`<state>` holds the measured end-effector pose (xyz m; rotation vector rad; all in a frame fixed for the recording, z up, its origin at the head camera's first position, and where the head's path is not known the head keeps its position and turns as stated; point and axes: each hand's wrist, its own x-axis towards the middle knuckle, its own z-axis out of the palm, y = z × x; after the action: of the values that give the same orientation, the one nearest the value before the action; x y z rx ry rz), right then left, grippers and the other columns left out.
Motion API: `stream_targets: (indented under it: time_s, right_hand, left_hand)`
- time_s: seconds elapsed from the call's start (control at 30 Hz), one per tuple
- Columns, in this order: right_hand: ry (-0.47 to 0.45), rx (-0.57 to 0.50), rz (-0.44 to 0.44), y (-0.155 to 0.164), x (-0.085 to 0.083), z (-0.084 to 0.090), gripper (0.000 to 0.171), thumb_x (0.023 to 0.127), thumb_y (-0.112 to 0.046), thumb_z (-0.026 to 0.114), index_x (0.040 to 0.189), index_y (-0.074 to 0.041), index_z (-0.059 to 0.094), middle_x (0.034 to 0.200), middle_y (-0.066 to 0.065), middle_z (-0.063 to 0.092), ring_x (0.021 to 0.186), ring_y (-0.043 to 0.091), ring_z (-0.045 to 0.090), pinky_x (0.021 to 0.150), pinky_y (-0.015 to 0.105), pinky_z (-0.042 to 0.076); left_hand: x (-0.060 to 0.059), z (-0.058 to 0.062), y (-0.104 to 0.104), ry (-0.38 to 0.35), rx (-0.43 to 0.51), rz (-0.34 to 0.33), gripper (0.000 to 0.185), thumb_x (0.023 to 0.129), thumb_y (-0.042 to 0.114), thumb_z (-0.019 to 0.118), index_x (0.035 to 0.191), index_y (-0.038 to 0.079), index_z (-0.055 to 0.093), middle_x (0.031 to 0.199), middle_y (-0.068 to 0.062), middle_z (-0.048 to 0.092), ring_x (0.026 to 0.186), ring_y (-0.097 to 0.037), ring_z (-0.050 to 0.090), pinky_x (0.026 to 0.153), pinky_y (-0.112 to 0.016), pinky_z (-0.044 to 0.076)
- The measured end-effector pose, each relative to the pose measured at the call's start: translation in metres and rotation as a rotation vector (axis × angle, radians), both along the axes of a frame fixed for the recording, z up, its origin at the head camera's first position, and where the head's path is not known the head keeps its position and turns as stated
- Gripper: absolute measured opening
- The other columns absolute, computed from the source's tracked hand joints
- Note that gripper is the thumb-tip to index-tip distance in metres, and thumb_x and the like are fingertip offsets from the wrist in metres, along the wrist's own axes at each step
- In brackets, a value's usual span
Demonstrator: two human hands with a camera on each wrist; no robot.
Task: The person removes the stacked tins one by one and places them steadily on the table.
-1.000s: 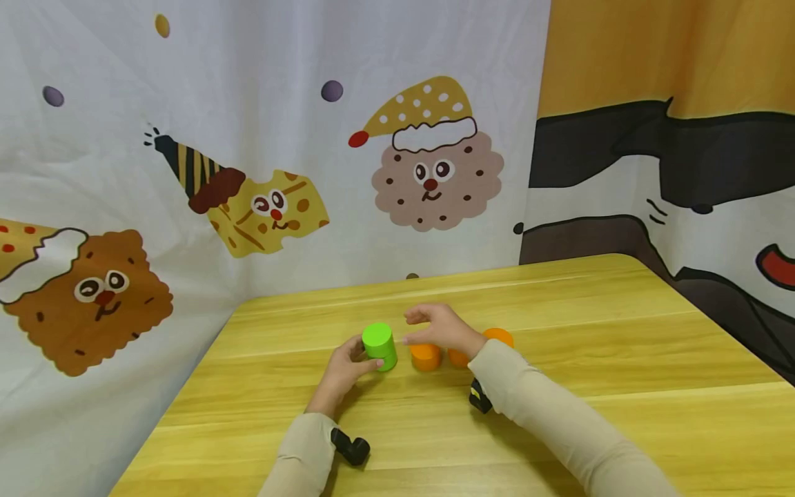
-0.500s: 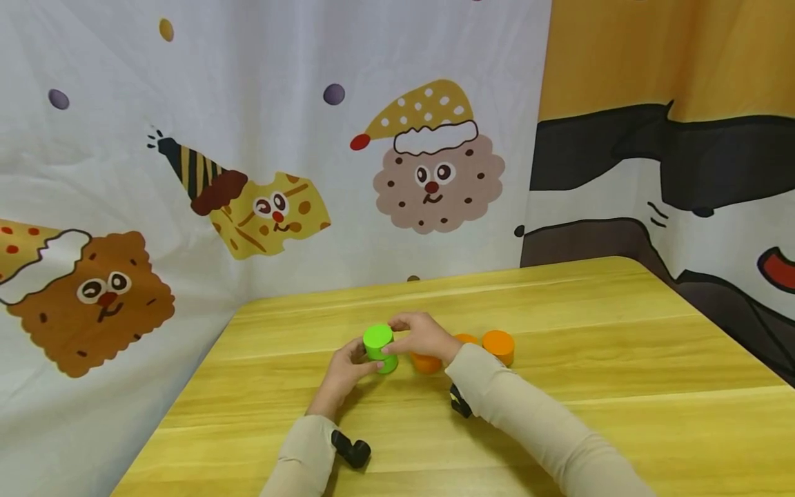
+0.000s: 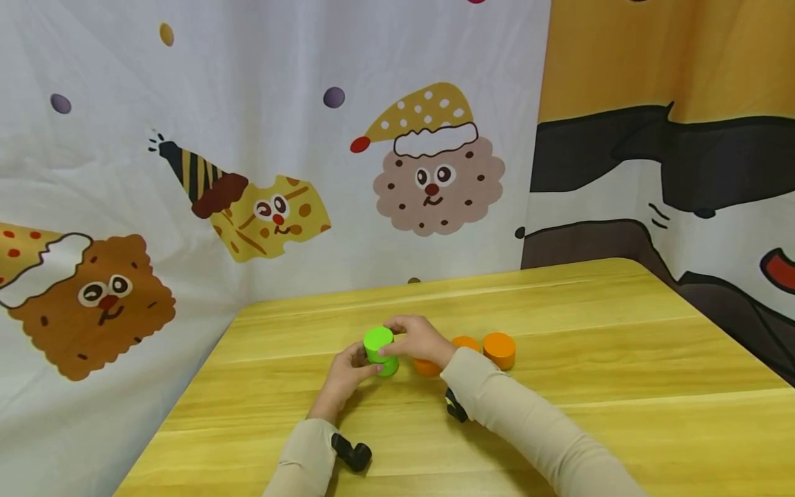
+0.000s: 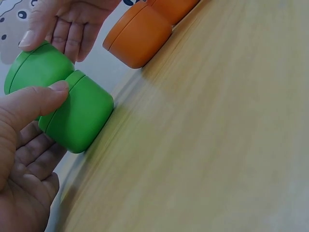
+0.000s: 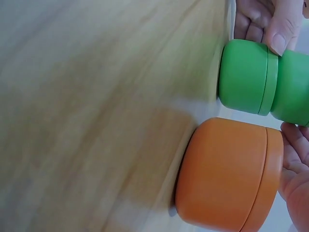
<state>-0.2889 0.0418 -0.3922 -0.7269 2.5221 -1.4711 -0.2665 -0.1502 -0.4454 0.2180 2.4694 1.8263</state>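
Observation:
Two small green lidded jars stand one above the other at the middle of the table. My left hand (image 3: 344, 376) grips the lower green jar (image 4: 82, 113), its thumb lying across the lid's edge and its fingers behind. From the right, my right hand (image 3: 422, 338) pinches the upper green jar (image 3: 377, 339) between thumb and fingers. The upper jar's base meets the lower one's lid in the right wrist view, where the lower jar's bottom is right at the tabletop. Beneath the right hand is an orange jar (image 5: 224, 174) of the same shape, partly hidden in the head view.
Two more orange jars stand to the right, one (image 3: 466, 342) partly behind the right sleeve and another (image 3: 499, 351) farther right. The wooden table (image 3: 621, 331) backs onto a curtain (image 3: 279, 124) printed with cartoon biscuits and cheese.
My right hand has moved left from over the orange jars, where its fingers were spread, and has taken hold of the upper green jar. The left hand has stayed in place.

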Motion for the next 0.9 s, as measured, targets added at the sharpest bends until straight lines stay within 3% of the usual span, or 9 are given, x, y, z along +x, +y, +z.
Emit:
stream_targets:
  time_s: [0.57,0.9]
  right_hand:
    - [0.02,0.009,0.001,0.0016,-0.0028,-0.0014,0.046,0.077,-0.028,0.076,0.117,-0.01,0.062,0.107,0.0,0.064,0.104,0.019,0.057,0.089,0.039,0.048]
    - [0.032,-0.002,0.004,0.0037,-0.0021,0.0073,0.038,0.077,-0.028,0.076,0.109,-0.013,0.064,0.101,-0.002,0.063,0.101,0.018,0.057,0.09,0.04,0.047]
  left_hand:
    - [0.0049,0.0028,0.0011,-0.001,-0.001,-0.009,0.057,0.081,0.016,0.072,0.132,0.004,0.05,0.125,-0.016,0.057,0.113,-0.031,0.054,0.093,-0.046,0.046]
    - [0.0024,0.0007,0.0003,0.005,-0.001,-0.03,0.057,0.08,0.02,0.073,0.131,0.005,0.051,0.125,-0.015,0.057,0.114,-0.03,0.054,0.093,-0.043,0.046]
